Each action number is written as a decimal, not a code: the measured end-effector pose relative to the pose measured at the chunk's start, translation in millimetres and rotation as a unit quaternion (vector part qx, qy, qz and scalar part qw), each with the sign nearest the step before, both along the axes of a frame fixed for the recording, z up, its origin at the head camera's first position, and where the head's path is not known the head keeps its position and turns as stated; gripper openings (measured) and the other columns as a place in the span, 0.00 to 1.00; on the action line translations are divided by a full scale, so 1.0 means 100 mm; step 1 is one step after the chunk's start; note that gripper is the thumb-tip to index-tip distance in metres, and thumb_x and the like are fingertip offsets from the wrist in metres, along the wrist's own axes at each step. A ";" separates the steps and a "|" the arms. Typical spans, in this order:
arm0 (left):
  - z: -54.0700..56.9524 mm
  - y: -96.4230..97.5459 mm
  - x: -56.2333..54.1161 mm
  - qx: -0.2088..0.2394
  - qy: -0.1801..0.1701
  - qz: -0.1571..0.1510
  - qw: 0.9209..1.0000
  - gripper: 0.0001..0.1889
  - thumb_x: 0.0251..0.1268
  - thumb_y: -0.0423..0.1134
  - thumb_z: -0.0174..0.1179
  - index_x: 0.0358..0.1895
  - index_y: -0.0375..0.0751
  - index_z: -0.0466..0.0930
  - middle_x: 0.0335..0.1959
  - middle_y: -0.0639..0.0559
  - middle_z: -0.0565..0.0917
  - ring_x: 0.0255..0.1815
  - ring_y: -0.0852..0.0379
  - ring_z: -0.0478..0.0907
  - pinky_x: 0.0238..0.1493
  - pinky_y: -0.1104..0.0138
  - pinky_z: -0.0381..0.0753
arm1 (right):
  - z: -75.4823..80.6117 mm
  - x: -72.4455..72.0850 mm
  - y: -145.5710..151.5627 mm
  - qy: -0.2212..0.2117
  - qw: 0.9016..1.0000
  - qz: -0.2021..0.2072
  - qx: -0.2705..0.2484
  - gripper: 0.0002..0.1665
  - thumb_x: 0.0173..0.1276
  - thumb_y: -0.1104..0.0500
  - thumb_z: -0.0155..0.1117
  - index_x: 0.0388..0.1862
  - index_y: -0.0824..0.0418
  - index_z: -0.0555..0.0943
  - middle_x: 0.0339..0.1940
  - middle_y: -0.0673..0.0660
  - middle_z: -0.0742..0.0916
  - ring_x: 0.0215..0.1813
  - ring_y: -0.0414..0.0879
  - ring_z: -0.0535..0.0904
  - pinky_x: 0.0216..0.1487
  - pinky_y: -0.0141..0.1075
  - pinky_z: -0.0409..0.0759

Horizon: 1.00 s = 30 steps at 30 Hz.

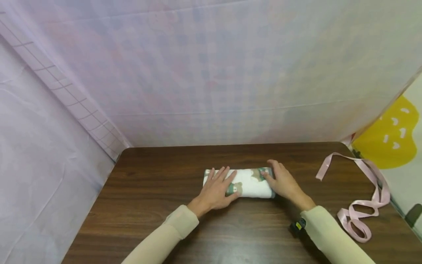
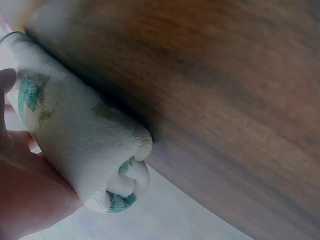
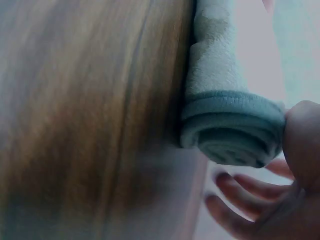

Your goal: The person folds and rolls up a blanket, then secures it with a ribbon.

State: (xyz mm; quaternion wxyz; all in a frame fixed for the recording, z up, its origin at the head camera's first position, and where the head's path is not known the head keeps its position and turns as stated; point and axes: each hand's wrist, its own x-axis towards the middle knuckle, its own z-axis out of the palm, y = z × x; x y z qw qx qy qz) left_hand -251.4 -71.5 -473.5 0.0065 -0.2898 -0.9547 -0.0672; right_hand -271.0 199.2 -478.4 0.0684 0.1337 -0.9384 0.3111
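Observation:
A rolled white towel (image 1: 248, 185) with brown and green bear prints lies crosswise on the wooden table (image 1: 158, 183). My left hand (image 1: 215, 189) rests on its left part, fingers spread and straight. At the towel's right end, my right hand (image 1: 285, 183) touches the top with its thumb, while the other fingers are loosely bent past the end. The right wrist view shows the spiral of the rolled towel (image 3: 230, 135) with its grey-green border and the fingers apart from it. In the left wrist view, the towel's other end (image 2: 125, 185) shows loose folds.
A long pink ribbon (image 1: 379, 194) lies in loose loops along the right side of the table. Behind the table hangs a pale checked cloth (image 1: 224, 73); white sheeting (image 1: 39, 176) hangs at the left. A yellow shape (image 1: 389, 135) is on the right wall.

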 end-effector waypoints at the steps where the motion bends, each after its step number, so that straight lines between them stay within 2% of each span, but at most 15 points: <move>1: 0.00 0.00 -0.01 -0.004 -0.003 0.000 1.000 0.41 0.71 0.67 0.46 0.80 0.51 0.50 0.79 0.43 0.55 0.80 0.47 0.50 0.78 0.48 0.43 | 0.02 0.02 -0.02 0.029 0.999 0.006 0.017 0.32 0.73 0.52 0.61 0.67 0.71 0.67 0.59 0.76 0.77 0.59 0.71 0.73 0.56 0.65 0.71; 3: -0.01 0.00 -0.02 -0.015 -0.005 0.001 1.000 0.42 0.70 0.68 0.46 0.80 0.51 0.49 0.80 0.43 0.54 0.80 0.47 0.50 0.78 0.48 0.44 | 0.05 0.07 -0.07 0.088 0.994 0.028 0.053 0.32 0.70 0.53 0.65 0.65 0.70 0.69 0.59 0.74 0.77 0.60 0.70 0.72 0.57 0.66 0.70; 5: -0.02 0.00 -0.03 -0.026 -0.009 0.003 1.000 0.43 0.69 0.69 0.45 0.81 0.51 0.47 0.80 0.43 0.54 0.80 0.47 0.50 0.78 0.48 0.44 | 0.08 0.12 -0.15 0.139 0.984 0.062 0.089 0.34 0.66 0.52 0.69 0.64 0.69 0.72 0.60 0.72 0.77 0.62 0.69 0.72 0.59 0.66 0.68; 7: -0.02 0.00 -0.03 -0.032 -0.012 0.005 0.999 0.44 0.69 0.69 0.46 0.81 0.51 0.46 0.80 0.44 0.53 0.80 0.47 0.49 0.78 0.48 0.43 | 0.09 0.18 -0.23 0.159 0.974 0.101 0.124 0.37 0.64 0.49 0.71 0.66 0.67 0.72 0.63 0.71 0.76 0.64 0.69 0.70 0.62 0.66 0.66; 11: -0.03 0.01 -0.05 -0.039 -0.021 0.005 0.999 0.46 0.68 0.67 0.50 0.81 0.51 0.43 0.81 0.43 0.50 0.81 0.47 0.48 0.78 0.47 0.41 | 0.10 0.27 -0.34 0.118 0.962 0.150 0.195 0.47 0.61 0.47 0.72 0.74 0.63 0.66 0.72 0.70 0.69 0.73 0.68 0.61 0.71 0.65 0.56; 15: -0.03 0.03 -0.08 -0.047 -0.037 0.004 0.998 0.48 0.66 0.61 0.58 0.81 0.51 0.40 0.81 0.44 0.48 0.81 0.48 0.46 0.78 0.48 0.38 | 0.07 0.30 -0.38 0.074 0.955 0.155 0.243 0.54 0.57 0.50 0.75 0.78 0.61 0.59 0.76 0.71 0.63 0.76 0.69 0.57 0.73 0.66 0.50; 22: -0.01 0.04 -0.15 -0.062 -0.073 0.007 0.995 0.55 0.55 0.45 0.65 0.81 0.54 0.38 0.82 0.46 0.46 0.81 0.50 0.43 0.78 0.49 0.37 | -0.01 0.24 -0.42 0.066 0.953 0.145 0.257 0.58 0.50 0.58 0.76 0.78 0.62 0.57 0.75 0.73 0.65 0.72 0.70 0.63 0.71 0.68 0.53; 30: 0.00 0.05 -0.24 -0.104 -0.054 0.014 0.993 0.58 0.51 0.42 0.72 0.81 0.56 0.39 0.81 0.47 0.49 0.81 0.50 0.47 0.78 0.49 0.42 | -0.04 0.13 -0.45 0.104 0.945 0.133 0.280 0.61 0.43 0.57 0.81 0.76 0.62 0.61 0.70 0.71 0.72 0.66 0.68 0.71 0.67 0.66 0.63</move>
